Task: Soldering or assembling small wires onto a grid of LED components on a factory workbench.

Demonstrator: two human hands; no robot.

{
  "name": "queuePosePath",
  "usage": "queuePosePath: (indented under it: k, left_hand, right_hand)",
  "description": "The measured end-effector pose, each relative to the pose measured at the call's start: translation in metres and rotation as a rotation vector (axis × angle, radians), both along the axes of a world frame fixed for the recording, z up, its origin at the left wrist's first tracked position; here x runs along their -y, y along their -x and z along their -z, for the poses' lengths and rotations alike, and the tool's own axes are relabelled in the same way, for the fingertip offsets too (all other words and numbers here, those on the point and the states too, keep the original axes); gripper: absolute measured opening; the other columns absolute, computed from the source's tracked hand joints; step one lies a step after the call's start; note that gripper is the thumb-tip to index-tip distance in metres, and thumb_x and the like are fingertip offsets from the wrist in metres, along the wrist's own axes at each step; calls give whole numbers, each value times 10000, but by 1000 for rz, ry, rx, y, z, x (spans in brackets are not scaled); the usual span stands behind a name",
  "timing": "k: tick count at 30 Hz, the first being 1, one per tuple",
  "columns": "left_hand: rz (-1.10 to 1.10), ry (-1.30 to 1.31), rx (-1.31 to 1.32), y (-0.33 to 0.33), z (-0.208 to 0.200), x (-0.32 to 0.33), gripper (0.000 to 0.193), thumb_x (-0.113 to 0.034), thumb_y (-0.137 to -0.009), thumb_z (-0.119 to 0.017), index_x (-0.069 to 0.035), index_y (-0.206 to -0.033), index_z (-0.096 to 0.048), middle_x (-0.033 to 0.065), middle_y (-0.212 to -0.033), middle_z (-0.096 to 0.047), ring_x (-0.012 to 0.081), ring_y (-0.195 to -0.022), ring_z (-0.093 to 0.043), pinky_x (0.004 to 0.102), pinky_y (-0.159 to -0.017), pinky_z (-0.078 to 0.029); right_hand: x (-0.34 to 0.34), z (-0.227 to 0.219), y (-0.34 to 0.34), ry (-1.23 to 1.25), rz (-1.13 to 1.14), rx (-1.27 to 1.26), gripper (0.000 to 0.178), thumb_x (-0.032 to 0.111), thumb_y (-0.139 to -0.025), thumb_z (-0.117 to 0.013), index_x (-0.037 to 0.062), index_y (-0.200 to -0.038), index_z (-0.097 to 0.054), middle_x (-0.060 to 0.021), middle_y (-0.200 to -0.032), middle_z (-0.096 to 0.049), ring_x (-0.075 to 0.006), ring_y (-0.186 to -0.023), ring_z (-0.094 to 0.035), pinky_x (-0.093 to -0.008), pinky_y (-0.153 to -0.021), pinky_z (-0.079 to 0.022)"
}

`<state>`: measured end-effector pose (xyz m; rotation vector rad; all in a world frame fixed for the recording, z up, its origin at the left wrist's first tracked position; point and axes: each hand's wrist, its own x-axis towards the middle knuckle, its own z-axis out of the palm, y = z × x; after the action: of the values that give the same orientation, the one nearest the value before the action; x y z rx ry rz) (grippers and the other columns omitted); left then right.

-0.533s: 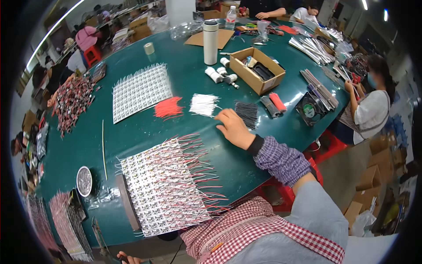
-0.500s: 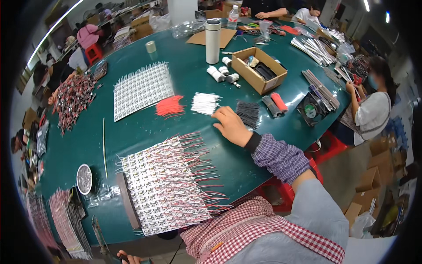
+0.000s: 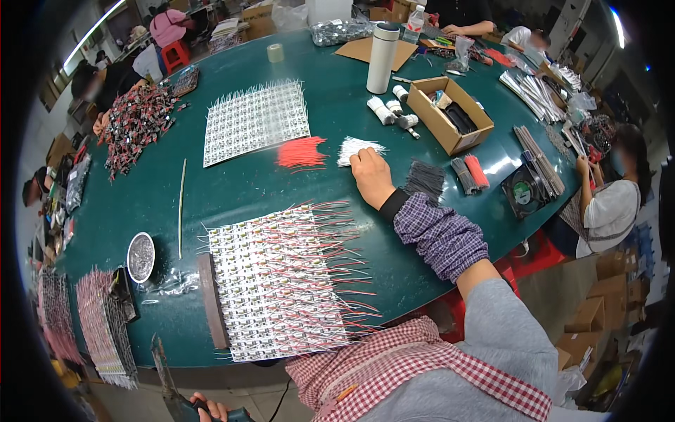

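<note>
My right hand has its fingers bent together on the near edge of a pile of short white wires; the fingertips are partly hidden. Red wires lie left of that pile, dark grey wires right of it. At the bottom edge, my left hand is closed round a dark-handled tool with a long metal nose. Between my hands lies a panel of small circuit boards, red and white wires sticking out along its right side. A dark bar sits against its left edge.
A second board panel lies farther back. Around it are a cardboard box, a white flask, a heap of red-and-black parts and a small fan. A white bowl stands left. A co-worker sits at the right.
My right hand has moved onto the white wires, its fingers now curled in. The view has shifted, and more of my left hand and its tool shows at the bottom.
</note>
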<state>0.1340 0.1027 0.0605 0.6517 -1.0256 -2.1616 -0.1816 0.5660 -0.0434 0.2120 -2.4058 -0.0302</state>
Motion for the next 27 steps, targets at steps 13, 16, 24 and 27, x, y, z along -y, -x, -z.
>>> queuePosePath:
  k: [13,16,24,27]
  left_hand:
    - [4,47,-7,15,-3,-2,300,-43,-903,-622,141,-1139,-596,200,-1072,-663,129,-630,-471,224,-541,-371]
    - [45,-4,-57,19,1,-1,286,-20,-904,-606,140,-1141,-595,206,-1071,-661,132,-638,-480,222,-540,-379]
    - [66,-121,-38,31,-4,-2,253,-14,-909,-598,108,-1131,-600,169,-1050,-663,119,-634,-487,209,-510,-379]
    - [98,-111,-54,36,-3,2,255,-25,-910,-602,100,-1133,-601,157,-1037,-658,116,-643,-484,207,-521,-378]
  right_hand:
    - [-11,-5,-3,146,-117,8,70,39,-788,-621,71,-848,-636,-89,-887,-589,-260,-901,-598,-368,-760,-530]
    - [-15,-4,-2,138,-124,6,79,35,-788,-614,59,-860,-636,-101,-902,-591,-271,-917,-596,-373,-777,-531]
    - [-16,-23,-5,125,-135,109,94,21,-807,-595,45,-891,-631,-119,-899,-599,-290,-914,-616,-397,-795,-530]
    - [-13,-43,-9,100,-163,182,79,24,-811,-610,45,-882,-639,-118,-879,-614,-291,-904,-639,-405,-781,-536]
